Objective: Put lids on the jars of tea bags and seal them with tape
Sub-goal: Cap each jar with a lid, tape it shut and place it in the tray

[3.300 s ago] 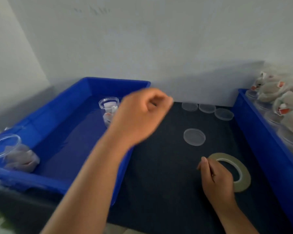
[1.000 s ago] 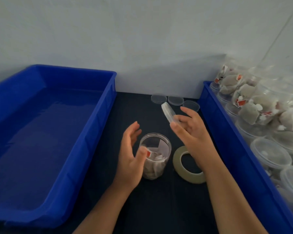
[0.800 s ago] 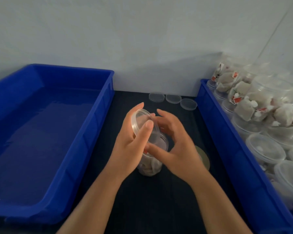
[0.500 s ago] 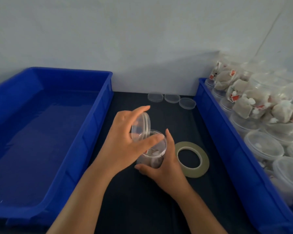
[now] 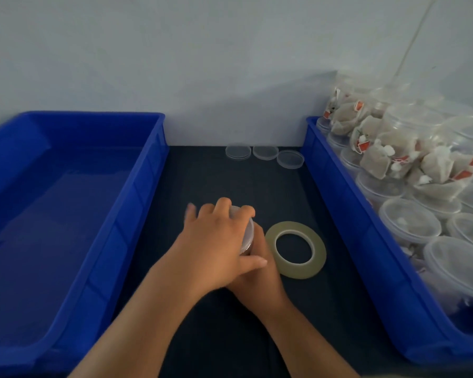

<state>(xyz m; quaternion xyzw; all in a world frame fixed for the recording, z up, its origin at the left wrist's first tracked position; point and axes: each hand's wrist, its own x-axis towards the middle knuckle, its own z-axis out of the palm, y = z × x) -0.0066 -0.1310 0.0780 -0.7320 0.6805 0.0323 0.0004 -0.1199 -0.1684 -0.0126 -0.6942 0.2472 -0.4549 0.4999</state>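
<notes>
the left grip [image 5: 216,241] is laid over the top of the lid [image 5: 248,231] with its fingers curled round the rim, so it is clamped on the lid and bears down on it. beneath it the right grip [image 5: 260,276] is wrapped round the jar [image 5: 245,251], with the thumb up the jar's right side. only a sliver of the jar is seen between the two grips, and it stands on the dark surface [image 5: 230,336]. whether the lid is seated all round cannot be told, since the far rim is covered by fingers.

just right of the grips, apart from the jar, the tape roll [image 5: 295,249] lies flat. beyond the grips, by the wall, three spare lids [image 5: 265,152] are set in a row. left of the grips a blue bin [image 5: 137,203] is seen. to their right a second blue bin [image 5: 339,214] is packed with lidded jars [image 5: 410,222], and tea bags [image 5: 377,162] are heaped above them.

a lid pressed down on one side only could be left cocked, and a tag or string caught under the rim would hold it proud. tape laid over such a gap would probably not seal. the light jar could also be tipped if the lower grip is loosened too soon.

red tags are seen on the tea bags, but no brand or writing can be read, and none is visible on the tape.
</notes>
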